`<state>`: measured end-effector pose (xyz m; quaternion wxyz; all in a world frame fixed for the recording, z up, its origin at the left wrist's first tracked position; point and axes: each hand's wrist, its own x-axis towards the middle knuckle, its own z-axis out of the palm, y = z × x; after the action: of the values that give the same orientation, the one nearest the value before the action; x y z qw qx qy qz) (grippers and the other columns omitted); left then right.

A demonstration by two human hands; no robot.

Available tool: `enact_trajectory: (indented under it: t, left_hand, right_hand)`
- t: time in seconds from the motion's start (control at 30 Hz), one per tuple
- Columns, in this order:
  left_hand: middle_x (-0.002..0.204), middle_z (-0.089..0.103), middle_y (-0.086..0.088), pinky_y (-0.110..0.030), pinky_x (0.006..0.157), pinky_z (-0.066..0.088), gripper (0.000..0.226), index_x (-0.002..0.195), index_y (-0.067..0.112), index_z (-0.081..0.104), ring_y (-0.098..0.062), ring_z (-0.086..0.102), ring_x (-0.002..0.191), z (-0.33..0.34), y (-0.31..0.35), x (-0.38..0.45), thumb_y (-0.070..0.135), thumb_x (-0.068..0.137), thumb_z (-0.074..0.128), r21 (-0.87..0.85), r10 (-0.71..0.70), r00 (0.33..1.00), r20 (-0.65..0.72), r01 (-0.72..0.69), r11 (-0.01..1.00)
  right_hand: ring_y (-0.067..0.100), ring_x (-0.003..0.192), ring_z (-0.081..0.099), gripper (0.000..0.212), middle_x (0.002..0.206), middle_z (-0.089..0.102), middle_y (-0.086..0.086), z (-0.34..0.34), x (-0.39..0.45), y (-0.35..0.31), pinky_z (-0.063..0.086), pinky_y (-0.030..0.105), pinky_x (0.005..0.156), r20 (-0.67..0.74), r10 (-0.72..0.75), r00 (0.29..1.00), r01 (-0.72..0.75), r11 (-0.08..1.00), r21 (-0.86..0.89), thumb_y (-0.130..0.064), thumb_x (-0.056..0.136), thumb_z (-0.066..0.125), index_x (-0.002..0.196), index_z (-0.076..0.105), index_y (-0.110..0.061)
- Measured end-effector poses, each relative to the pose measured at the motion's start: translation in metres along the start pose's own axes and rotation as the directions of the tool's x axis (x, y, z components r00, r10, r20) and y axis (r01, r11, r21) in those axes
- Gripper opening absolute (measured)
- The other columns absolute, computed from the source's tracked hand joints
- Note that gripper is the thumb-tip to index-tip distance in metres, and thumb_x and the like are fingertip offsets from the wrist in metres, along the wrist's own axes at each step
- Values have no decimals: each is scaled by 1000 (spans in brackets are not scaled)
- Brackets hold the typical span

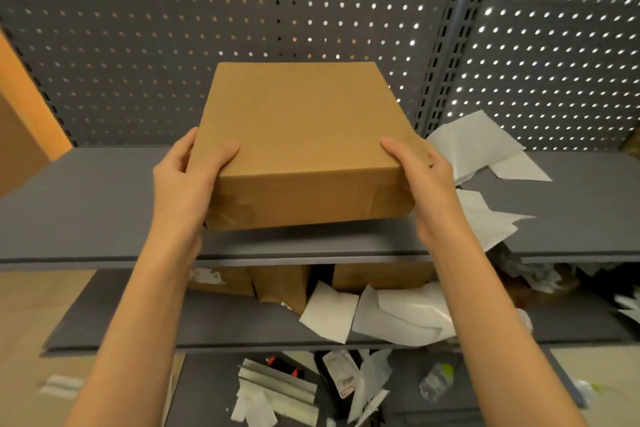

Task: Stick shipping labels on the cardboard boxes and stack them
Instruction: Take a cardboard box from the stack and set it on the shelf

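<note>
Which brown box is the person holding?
The big cardboard box on the top shelf, gripped by the left hand and right hand. The other boxes sit untouched one shelf down.

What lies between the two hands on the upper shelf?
In the head view, only the cardboard box lies between the left hand and right hand; both grip its sides.

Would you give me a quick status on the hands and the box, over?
Left hand and right hand grip cardboard box by its near corners, over grey shelf. No label visible on top. White papers lie to the right.
</note>
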<state>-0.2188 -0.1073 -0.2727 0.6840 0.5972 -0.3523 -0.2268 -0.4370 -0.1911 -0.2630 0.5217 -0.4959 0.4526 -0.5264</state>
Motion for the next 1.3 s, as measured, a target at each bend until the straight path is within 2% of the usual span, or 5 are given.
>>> enact_trajectory:
  t: [0.43,0.73,1.0,1.13,1.3]
  left_hand:
    - [124,59,11,-21,77,42,52,131,27,53,-6,55,108,23,-35,-5,38,82,66,23,-125,992,28,124,992]
    - [130,52,7,-20,69,37,54,135,27,48,-9,50,106,29,-43,11,41,84,63,51,-140,990,24,139,989]
    - [135,47,5,-19,74,37,59,138,26,43,-8,49,105,32,-42,13,41,85,63,118,-120,993,11,118,986]
    - [145,37,4,-30,100,32,63,140,30,38,-13,34,132,30,-34,9,39,84,65,328,49,998,-47,-31,944]
    - [129,54,0,-23,96,28,39,125,21,55,-16,44,119,47,-14,-3,27,88,62,557,423,897,132,-420,716]
  right_hand:
    - [2,95,55,49,109,59,-13,-21,10,35,43,19,70,-32,100,995,-100,995,-10,-34,84,67,129,50,-25]
    - [-7,77,45,29,88,47,-22,-18,21,34,35,16,60,-42,128,991,-129,991,-26,-35,87,63,107,42,-33]
    - [-6,86,49,47,98,52,-22,-17,22,35,38,16,65,-35,116,993,-118,991,-56,-41,86,62,128,49,-27]
    - [-1,106,48,57,129,51,-12,-24,21,35,38,12,77,-67,26,997,-34,993,-109,-42,89,57,140,42,-21]
    - [3,105,58,26,109,63,-9,-50,18,32,47,14,88,-156,-220,963,183,958,-220,-24,94,55,118,61,-19]
